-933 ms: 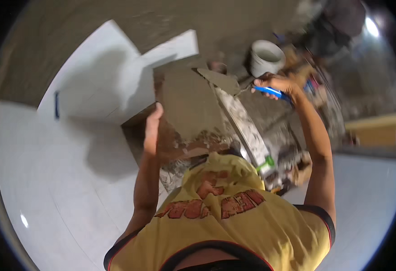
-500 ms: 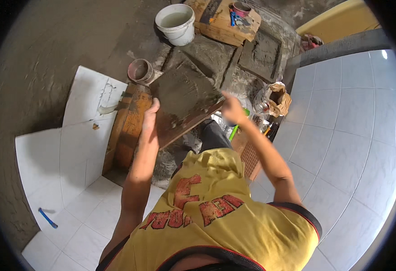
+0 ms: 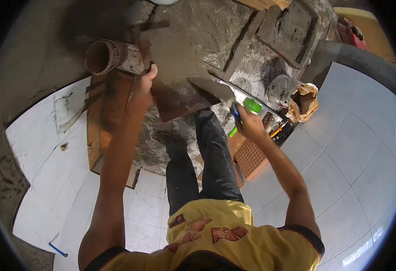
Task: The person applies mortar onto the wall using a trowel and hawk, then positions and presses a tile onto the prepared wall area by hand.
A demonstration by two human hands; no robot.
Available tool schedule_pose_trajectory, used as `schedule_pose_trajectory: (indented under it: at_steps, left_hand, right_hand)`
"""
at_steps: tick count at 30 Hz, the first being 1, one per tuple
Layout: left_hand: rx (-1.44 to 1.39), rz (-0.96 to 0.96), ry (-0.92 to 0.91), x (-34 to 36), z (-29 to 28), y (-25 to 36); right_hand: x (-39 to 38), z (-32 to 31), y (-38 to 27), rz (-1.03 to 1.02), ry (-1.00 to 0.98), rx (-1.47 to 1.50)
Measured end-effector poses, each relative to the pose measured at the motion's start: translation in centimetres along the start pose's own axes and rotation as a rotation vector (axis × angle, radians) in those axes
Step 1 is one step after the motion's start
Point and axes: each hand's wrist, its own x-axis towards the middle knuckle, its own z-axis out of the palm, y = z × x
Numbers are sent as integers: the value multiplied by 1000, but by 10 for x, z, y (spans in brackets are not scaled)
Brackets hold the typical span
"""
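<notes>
My left hand (image 3: 144,85) grips the left edge of a rectangular slab (image 3: 180,103), perhaps a tile, with its thumb on top. Grey wet mortar covers most of the slab's upper face; a brown strip shows bare toward me. In my right hand (image 3: 250,124) is a trowel (image 3: 213,89), the fingers wrapped round its blue handle. The trowel's grey, mortar-smeared blade lies over the slab's right side; whether it touches the mortar I cannot tell.
A dirty round pot (image 3: 102,57) stands left of the slab by a wooden box (image 3: 103,113). At right are an open paper bag (image 3: 303,103), a green-handled tool (image 3: 252,106) and a brown gridded panel (image 3: 250,161). White tiles (image 3: 146,203) cover the floor nearby.
My right hand has left the slab's right corner and now holds the trowel over it. The slab sits differently, with its brown strip toward me. The view has shifted, showing my legs.
</notes>
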Motion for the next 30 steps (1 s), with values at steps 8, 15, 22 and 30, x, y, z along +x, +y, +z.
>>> schedule_pose_trajectory:
  at_steps: [8, 15, 22, 30]
  left_hand:
    - [61, -149, -36, 114, -19, -72]
    - [-118, -102, 87, 192, -149, -133]
    - [-113, -113, 210, 250, -204, -164]
    - [389, -86, 630, 168, -210, -294]
  right_hand:
    - [273, 125, 130, 409, -78, -40]
    - [266, 178, 122, 605, 142, 284]
    - [223, 218, 122, 699, 208, 246]
    - [195, 206, 147, 510, 83, -59]
